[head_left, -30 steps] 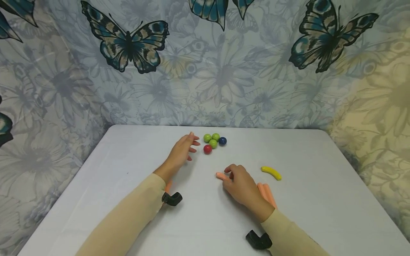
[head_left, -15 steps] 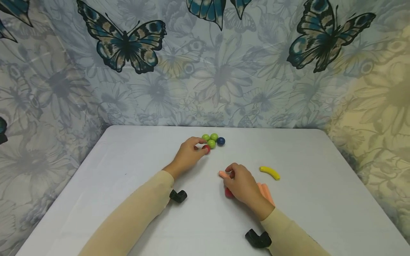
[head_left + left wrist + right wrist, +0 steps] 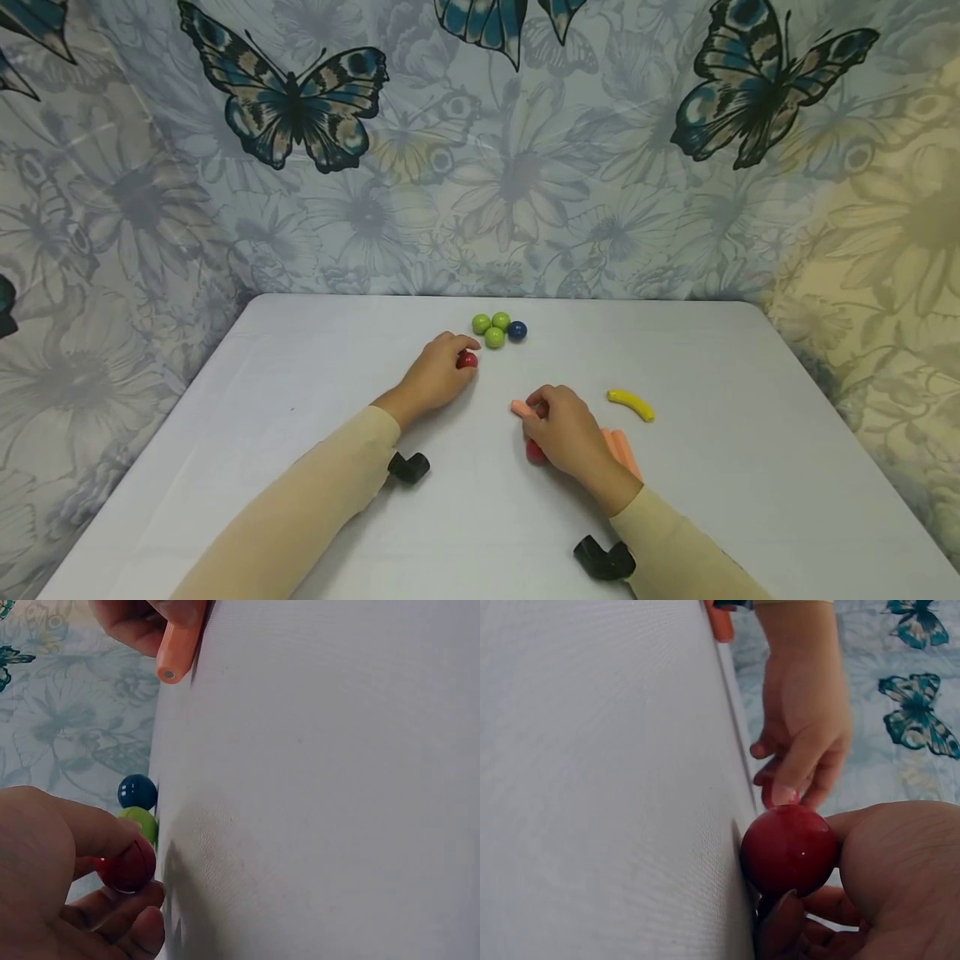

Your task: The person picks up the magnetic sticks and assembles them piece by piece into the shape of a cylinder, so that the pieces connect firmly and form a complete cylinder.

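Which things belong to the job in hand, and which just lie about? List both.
In the job, it seems:
red ball pinched by the left hand
orange stick at the right hand
second red ball by that hand

Lying about, apparently:
three green balls
dark blue ball
yellow curved piece
two orange sticks
orange piece by left sleeve

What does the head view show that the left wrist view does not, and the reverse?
Only head: yellow stick, two peach sticks, red ball at right hand, sleeves.
Only left wrist: gray spot on the tip of the held peach stick.
Both: left hand holding another red ball, right hand holding that stick, blue ball, green ball, table, wall.
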### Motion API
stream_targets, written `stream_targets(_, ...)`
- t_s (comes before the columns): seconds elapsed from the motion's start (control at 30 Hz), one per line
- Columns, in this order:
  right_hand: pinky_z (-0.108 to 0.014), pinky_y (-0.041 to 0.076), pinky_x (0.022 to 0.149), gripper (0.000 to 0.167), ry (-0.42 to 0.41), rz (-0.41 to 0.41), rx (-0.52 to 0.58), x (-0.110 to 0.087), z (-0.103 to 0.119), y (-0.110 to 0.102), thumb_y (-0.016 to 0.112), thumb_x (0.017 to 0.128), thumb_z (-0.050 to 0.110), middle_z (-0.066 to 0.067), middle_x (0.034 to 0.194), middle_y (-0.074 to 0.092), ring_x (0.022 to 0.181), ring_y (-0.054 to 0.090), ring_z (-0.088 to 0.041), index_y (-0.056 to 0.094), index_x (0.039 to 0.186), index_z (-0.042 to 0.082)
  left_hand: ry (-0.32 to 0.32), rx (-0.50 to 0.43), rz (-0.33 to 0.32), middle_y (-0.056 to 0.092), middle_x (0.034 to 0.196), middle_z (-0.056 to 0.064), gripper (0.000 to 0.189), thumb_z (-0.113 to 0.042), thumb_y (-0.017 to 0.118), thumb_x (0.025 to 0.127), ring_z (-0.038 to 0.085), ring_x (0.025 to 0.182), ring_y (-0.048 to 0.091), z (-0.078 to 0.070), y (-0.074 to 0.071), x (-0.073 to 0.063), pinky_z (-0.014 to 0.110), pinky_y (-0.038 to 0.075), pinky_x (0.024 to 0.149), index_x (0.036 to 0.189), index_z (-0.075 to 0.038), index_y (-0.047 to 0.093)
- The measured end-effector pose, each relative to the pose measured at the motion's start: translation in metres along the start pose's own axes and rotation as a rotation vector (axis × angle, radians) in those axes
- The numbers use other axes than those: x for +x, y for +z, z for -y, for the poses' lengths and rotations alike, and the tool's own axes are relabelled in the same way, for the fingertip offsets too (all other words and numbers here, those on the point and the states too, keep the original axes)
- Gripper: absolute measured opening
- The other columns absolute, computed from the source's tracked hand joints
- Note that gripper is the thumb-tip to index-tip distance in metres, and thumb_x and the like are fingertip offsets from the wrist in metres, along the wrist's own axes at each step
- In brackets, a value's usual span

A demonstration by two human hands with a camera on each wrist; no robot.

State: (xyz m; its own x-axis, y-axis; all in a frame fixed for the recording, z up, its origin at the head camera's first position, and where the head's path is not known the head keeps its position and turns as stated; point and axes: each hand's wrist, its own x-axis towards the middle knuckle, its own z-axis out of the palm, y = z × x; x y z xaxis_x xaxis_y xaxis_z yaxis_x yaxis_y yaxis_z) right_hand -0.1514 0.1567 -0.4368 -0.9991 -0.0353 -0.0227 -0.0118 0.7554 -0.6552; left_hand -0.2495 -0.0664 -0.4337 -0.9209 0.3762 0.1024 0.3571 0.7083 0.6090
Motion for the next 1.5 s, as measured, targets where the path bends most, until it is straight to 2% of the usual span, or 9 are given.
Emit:
stream_targets(0.17, -0.039, 0.052, 0.074, 0.022, -0.008, 0.016, 0.010, 0.001, 0.000, 0.001, 0.075, 0.095, 0.008, -0.007, 0.097, 0.060, 0.086, 0.057, -0.024, 0.074, 0.115, 0.001, -0.024, -0.051, 0.010, 0.062, 0.111, 0.006, 0.027, -0.007, 0.076, 0.101, 0.022, 0.100, 0.060, 0.000, -0.009, -0.017, 0.039, 0.053, 0.092, 0.128, -0.010, 0.075)
stream_targets(0.4, -0.039, 0.052, 0.075, 0.020, -0.041, 0.041, -0.003, 0.000, 0.004, -0.002, 0.077, 0.097, 0.008, -0.006, 0.099, 0.061, 0.086, 0.058, -0.022, 0.074, 0.116, 0.003, -0.079, -0.216, 0.045, 0.068, 0.107, -0.001, 0.027, -0.008, 0.081, 0.099, 0.017, 0.096, 0.064, -0.007, -0.011, -0.053, 0.038, 0.055, 0.086, 0.125, -0.012, 0.077)
stream_targets(0.57, -0.038, 0.051, 0.074, 0.017, -0.063, 0.065, 0.006, -0.002, 0.004, -0.002, 0.079, 0.098, 0.012, -0.004, 0.097, 0.061, 0.084, 0.058, -0.021, 0.075, 0.113, 0.006, -0.041, -0.229, 0.066, 0.067, 0.104, -0.003, 0.025, -0.006, 0.083, 0.095, 0.016, 0.094, 0.065, -0.013, -0.006, -0.067, 0.038, 0.055, 0.084, 0.119, -0.011, 0.078)
stream_targets(0.7, -0.038, 0.051, 0.075, 0.014, -0.089, 0.083, 0.035, -0.004, 0.004, -0.001, 0.081, 0.099, 0.016, -0.002, 0.096, 0.061, 0.084, 0.058, -0.019, 0.075, 0.110, 0.008, -0.014, -0.226, 0.086, 0.066, 0.102, -0.004, 0.025, -0.007, 0.084, 0.094, 0.014, 0.091, 0.064, -0.015, -0.001, -0.070, 0.035, 0.055, 0.081, 0.117, -0.012, 0.078)
stream_targets(0.83, -0.038, 0.052, 0.075, 0.012, -0.136, 0.104, 0.071, -0.004, 0.004, 0.001, 0.080, 0.098, 0.011, 0.000, 0.095, 0.062, 0.085, 0.058, -0.018, 0.075, 0.108, 0.009, -0.001, -0.236, 0.103, 0.066, 0.103, -0.005, 0.027, -0.008, 0.085, 0.094, 0.011, 0.091, 0.065, -0.016, 0.004, -0.072, 0.033, 0.056, 0.080, 0.119, -0.010, 0.076)
stream_targets(1.07, -0.035, 0.048, 0.067, 0.020, -0.169, 0.118, 0.079, -0.004, 0.004, 0.004, 0.079, 0.093, 0.004, 0.001, 0.095, 0.061, 0.077, 0.054, -0.017, 0.075, 0.111, 0.008, 0.044, -0.246, 0.115, 0.067, 0.104, -0.006, 0.029, -0.006, 0.085, 0.093, 0.010, 0.091, 0.067, -0.019, 0.008, -0.073, 0.031, 0.056, 0.080, 0.120, -0.009, 0.075)
stream_targets(1.3, -0.037, 0.048, 0.071, 0.034, -0.137, 0.128, 0.059, -0.004, 0.005, 0.004, 0.078, 0.093, 0.003, -0.003, 0.104, 0.061, 0.081, 0.053, -0.019, 0.071, 0.126, 0.008, -0.006, -0.245, 0.114, 0.068, 0.105, -0.003, 0.033, -0.009, 0.087, 0.093, 0.014, 0.090, 0.064, -0.014, 0.005, -0.073, 0.034, 0.055, 0.079, 0.124, -0.011, 0.074)
stream_targets(1.4, -0.037, 0.048, 0.070, 0.038, -0.123, 0.128, 0.057, -0.004, 0.005, 0.004, 0.076, 0.092, 0.002, -0.003, 0.105, 0.061, 0.081, 0.053, -0.020, 0.070, 0.129, 0.007, -0.037, -0.271, 0.109, 0.069, 0.111, -0.003, 0.030, -0.015, 0.083, 0.097, 0.014, 0.093, 0.064, -0.013, 0.001, -0.072, 0.037, 0.055, 0.081, 0.126, -0.010, 0.074)
stream_targets(1.5, -0.037, 0.047, 0.069, 0.043, -0.121, 0.127, 0.056, -0.004, 0.005, 0.003, 0.076, 0.091, 0.001, -0.003, 0.104, 0.060, 0.079, 0.052, -0.019, 0.068, 0.132, 0.006, -0.072, -0.304, 0.100, 0.069, 0.111, -0.003, 0.028, -0.023, 0.078, 0.103, 0.017, 0.089, 0.064, -0.011, -0.004, -0.073, 0.038, 0.055, 0.077, 0.128, -0.012, 0.074)
